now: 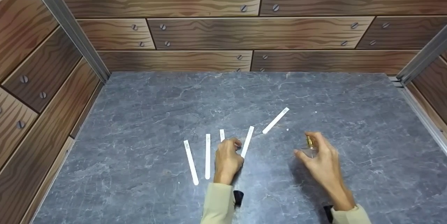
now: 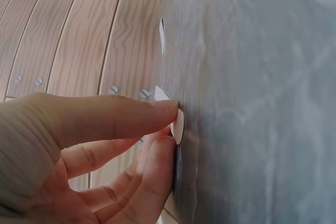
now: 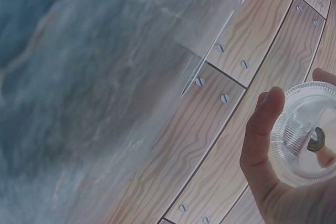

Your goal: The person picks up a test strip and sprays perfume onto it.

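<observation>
Several narrow white paper strips lie fanned on the grey table, each with small dark print near one end. My left hand (image 1: 228, 159) is over the middle of the fan and covers part of one strip (image 1: 222, 135). Its thumb and fingers pinch the rounded near end of the white paper strip (image 2: 179, 127), the one just to the hand's right (image 1: 247, 142). My right hand (image 1: 323, 164) holds a clear glass perfume bottle (image 1: 310, 152) with a gold top above the table at the right. The round ribbed bottle base (image 3: 294, 169) faces the right wrist camera.
Two strips, an outer one (image 1: 191, 163) and an inner one (image 1: 207, 156), lie left of the left hand. Another strip (image 1: 276, 120) lies slanted farther back to the right. Wood-patterned walls (image 1: 199, 33) border the marbled grey table (image 1: 146, 112).
</observation>
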`<act>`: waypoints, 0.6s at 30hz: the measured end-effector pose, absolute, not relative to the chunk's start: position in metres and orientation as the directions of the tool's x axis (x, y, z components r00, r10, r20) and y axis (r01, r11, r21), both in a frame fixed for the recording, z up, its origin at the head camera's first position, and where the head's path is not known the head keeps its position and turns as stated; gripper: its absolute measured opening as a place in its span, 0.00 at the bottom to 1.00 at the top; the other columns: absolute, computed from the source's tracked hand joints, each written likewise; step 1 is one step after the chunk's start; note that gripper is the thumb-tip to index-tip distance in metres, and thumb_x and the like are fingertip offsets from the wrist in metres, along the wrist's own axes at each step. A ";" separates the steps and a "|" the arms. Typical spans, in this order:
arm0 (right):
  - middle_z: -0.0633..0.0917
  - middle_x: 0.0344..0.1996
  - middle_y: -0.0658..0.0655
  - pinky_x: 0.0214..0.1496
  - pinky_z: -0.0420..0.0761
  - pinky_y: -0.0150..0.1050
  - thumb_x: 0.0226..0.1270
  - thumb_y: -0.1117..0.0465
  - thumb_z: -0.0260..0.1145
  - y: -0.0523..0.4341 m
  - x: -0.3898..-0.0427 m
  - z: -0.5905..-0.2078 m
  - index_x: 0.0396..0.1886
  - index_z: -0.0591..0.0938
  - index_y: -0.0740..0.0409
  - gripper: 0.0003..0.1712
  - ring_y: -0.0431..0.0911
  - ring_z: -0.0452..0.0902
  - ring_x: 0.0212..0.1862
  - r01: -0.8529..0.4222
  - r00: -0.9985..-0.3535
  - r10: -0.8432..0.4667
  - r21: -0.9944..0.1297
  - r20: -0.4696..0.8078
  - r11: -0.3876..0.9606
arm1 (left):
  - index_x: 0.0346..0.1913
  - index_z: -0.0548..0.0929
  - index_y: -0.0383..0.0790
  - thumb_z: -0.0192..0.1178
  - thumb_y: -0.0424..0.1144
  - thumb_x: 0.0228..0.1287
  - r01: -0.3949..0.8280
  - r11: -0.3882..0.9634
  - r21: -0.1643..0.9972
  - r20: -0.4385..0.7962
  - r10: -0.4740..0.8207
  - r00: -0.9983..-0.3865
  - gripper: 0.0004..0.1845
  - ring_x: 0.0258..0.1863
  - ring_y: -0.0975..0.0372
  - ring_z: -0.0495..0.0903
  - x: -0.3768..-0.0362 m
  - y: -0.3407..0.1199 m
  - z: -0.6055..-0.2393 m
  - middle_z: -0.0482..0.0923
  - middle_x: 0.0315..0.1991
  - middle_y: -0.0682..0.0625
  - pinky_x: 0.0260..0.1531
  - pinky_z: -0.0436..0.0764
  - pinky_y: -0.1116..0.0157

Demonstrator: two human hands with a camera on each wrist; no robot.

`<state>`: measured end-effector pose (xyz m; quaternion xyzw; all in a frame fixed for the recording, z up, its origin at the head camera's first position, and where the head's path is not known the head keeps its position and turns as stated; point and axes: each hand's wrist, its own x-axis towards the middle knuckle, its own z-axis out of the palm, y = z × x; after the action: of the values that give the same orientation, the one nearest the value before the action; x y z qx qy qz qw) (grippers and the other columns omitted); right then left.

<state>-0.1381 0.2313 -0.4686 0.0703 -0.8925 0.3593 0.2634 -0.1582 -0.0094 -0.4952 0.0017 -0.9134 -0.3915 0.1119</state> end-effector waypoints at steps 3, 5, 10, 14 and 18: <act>0.86 0.36 0.68 0.38 0.81 0.59 0.41 0.73 0.82 0.231 -0.138 -0.468 0.49 0.81 0.67 0.31 0.62 0.83 0.35 -0.316 -0.850 0.065 -0.605 0.522 0.730 | 0.32 0.87 0.37 0.62 0.16 0.37 0.080 0.689 0.720 0.193 -0.087 -0.977 0.18 0.28 0.52 0.82 -0.157 -0.009 -0.494 0.81 0.27 0.48 0.29 0.82 0.58; 0.86 0.36 0.68 0.38 0.80 0.60 0.41 0.73 0.82 0.231 -0.137 -0.468 0.49 0.81 0.67 0.31 0.62 0.83 0.35 -0.311 -0.852 0.068 -0.607 0.519 0.731 | 0.32 0.87 0.38 0.61 0.16 0.37 0.082 0.686 0.723 0.192 -0.085 -0.978 0.18 0.28 0.52 0.82 -0.157 -0.008 -0.494 0.81 0.27 0.48 0.28 0.82 0.58; 0.86 0.36 0.67 0.38 0.80 0.57 0.41 0.73 0.82 0.231 -0.138 -0.468 0.49 0.81 0.66 0.31 0.61 0.83 0.35 -0.303 -0.856 0.071 -0.607 0.512 0.734 | 0.31 0.87 0.38 0.62 0.16 0.37 0.095 0.690 0.718 0.205 -0.078 -0.976 0.18 0.28 0.52 0.83 -0.156 -0.007 -0.493 0.81 0.28 0.48 0.28 0.82 0.58; 0.86 0.36 0.67 0.37 0.81 0.55 0.41 0.72 0.83 0.232 -0.138 -0.468 0.49 0.81 0.66 0.31 0.60 0.83 0.34 -0.310 -0.852 0.068 -0.604 0.519 0.735 | 0.30 0.86 0.39 0.63 0.16 0.37 0.099 0.691 0.716 0.196 -0.063 -0.978 0.17 0.28 0.52 0.82 -0.155 -0.006 -0.492 0.81 0.27 0.48 0.29 0.82 0.58; 0.86 0.34 0.65 0.35 0.81 0.52 0.40 0.72 0.83 0.231 -0.138 -0.468 0.49 0.81 0.66 0.32 0.58 0.82 0.32 -0.311 -0.852 0.066 -0.602 0.520 0.735 | 0.27 0.85 0.41 0.63 0.17 0.36 0.114 0.689 0.716 0.194 -0.041 -0.980 0.17 0.28 0.53 0.81 -0.155 -0.006 -0.492 0.80 0.27 0.49 0.29 0.81 0.59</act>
<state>-0.1383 0.2313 -0.4682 0.0686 -0.8934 0.3573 0.2634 -0.1549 -0.0058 -0.4920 -0.0200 -0.9137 -0.3940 0.0978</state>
